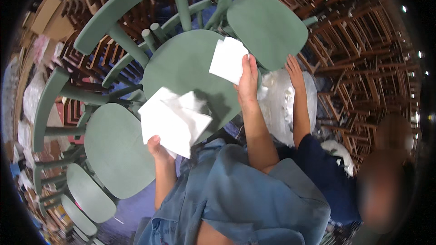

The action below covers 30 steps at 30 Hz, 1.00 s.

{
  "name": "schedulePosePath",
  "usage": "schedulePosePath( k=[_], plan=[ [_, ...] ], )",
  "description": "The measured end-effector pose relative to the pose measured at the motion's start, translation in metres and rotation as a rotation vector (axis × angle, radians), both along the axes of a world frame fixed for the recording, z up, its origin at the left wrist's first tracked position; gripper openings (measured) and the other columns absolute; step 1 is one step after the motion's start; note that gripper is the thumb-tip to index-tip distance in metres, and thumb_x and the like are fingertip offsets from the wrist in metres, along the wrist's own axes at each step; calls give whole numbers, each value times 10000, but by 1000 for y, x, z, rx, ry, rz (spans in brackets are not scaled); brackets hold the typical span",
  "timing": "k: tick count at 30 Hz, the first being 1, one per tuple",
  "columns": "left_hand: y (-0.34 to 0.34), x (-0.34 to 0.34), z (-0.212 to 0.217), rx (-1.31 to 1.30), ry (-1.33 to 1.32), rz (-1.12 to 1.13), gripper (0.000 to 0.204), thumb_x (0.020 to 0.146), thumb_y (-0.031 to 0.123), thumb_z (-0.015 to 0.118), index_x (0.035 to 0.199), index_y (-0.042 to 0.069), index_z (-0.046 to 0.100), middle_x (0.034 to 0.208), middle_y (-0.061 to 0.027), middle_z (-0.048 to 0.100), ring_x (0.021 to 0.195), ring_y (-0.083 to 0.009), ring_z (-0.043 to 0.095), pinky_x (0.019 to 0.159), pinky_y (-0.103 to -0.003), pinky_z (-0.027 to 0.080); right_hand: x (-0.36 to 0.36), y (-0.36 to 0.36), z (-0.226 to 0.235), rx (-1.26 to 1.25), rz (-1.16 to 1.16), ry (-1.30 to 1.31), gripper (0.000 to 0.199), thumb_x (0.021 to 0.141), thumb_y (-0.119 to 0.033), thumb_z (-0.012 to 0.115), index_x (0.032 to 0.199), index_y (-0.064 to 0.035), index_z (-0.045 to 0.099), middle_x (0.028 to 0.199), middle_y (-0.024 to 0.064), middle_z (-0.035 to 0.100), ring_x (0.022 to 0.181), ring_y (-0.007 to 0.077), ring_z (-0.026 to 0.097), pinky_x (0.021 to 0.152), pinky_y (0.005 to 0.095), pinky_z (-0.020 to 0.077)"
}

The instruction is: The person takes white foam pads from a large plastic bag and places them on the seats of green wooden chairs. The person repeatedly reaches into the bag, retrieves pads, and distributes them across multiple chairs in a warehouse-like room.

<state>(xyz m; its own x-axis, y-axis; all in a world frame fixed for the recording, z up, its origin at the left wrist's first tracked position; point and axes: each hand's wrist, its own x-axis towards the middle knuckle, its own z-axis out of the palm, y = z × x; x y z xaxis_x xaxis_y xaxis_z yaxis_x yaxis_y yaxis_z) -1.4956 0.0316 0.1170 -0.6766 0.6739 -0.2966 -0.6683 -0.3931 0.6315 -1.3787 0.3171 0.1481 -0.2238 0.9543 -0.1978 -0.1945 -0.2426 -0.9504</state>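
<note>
My left hand (pixel 159 147) grips a loose bunch of thin white sheets (pixel 165 124), its thumb on top and several corners fanned out. The bunch is above the near left edge of a green chair seat (pixel 181 61). Over the right part of that same seat, my right hand (pixel 247 79) is closed on a folded white sheet (pixel 227 59), pinched at its near right corner. Whether these sheets are paper, cloth or foam I cannot tell. Shadows of the hands and sheets fall on the seat.
Another person's hand (pixel 295 70) reaches in beside a second green chair (pixel 268 29). More green chairs (pixel 116 149) line up at the left. A clear plastic-wrapped bundle (pixel 288 106) stands at right, before stacked brown wooden frames (pixel 359 54). Cardboard boxes (pixel 47 9) are at far left.
</note>
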Motion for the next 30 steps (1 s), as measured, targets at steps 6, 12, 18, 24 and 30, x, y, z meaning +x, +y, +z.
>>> schedulePosePath(
  k=[6,12,18,24,30],
  plan=[
    [42,-13,3,-135,-28,-588,948,605,163,774,1476,-70,480,1319,-227,669,1179,-389,695,1020,-481,601,46,-35,13,253,636,-397,380,1120,-310,554,1343,-7,611,1020,103,733,946,115,640,851,321,515],
    [77,-6,15,-96,-188,-685,1000,641,209,846,1516,-58,442,1378,-213,633,1263,-356,646,1071,-460,557,57,-32,26,420,595,-325,326,1136,-242,507,1339,-15,624,828,20,640,777,84,573,711,247,463],
    [104,0,3,-101,-215,-528,967,672,241,842,1504,-49,444,1356,-197,639,1251,-344,656,1066,-452,573,76,18,22,262,382,-454,372,1091,-367,611,1280,-53,675,595,19,539,558,107,551,550,298,428],
    [134,-3,-1,-114,-157,-598,973,637,163,843,1510,-37,463,1372,-191,641,1259,-354,652,1081,-444,552,53,60,-3,278,687,-274,398,1007,-377,734,1163,-11,740,816,-8,644,754,55,563,625,263,438],
    [167,-14,3,-202,-78,-665,938,629,80,801,1501,-46,479,1340,-190,661,1252,-361,652,1095,-441,539,49,128,-2,179,1009,-284,328,989,-311,764,1070,5,735,845,-27,663,769,40,533,623,264,414]
  ],
)
